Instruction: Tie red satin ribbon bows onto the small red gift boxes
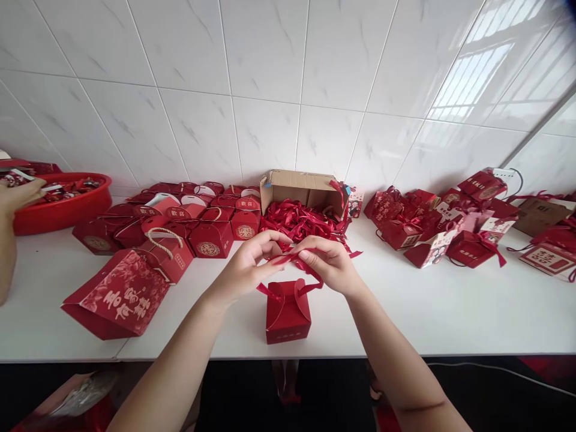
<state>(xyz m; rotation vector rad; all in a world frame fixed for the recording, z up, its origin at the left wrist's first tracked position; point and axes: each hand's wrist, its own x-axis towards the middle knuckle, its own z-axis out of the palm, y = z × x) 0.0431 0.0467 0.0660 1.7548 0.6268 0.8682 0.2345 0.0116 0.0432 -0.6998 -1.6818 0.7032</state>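
A small red gift box [288,318] stands closed near the front edge of the white table. Red ribbon [310,288] comes out of both sides of its top and rises to my hands. My left hand [247,261] pinches the ribbon above the box, fingers bent. Close beside it, my right hand [327,259] grips the same ribbon between thumb and fingers. The fingertips nearly meet, and the exact crossing of the ribbon there is partly hidden. Behind my hands, a pile of loose red ribbons [301,219] spills from an open cardboard box [306,179].
Red gift boxes [209,237] crowd the left, with a larger one [119,294] tilted in front. More boxes [470,249] with ribbons lie at the right. At far left another person's hand [20,195] is over a red basin [87,204] of wrapped sweets. A tiled wall borders the table [405,324].
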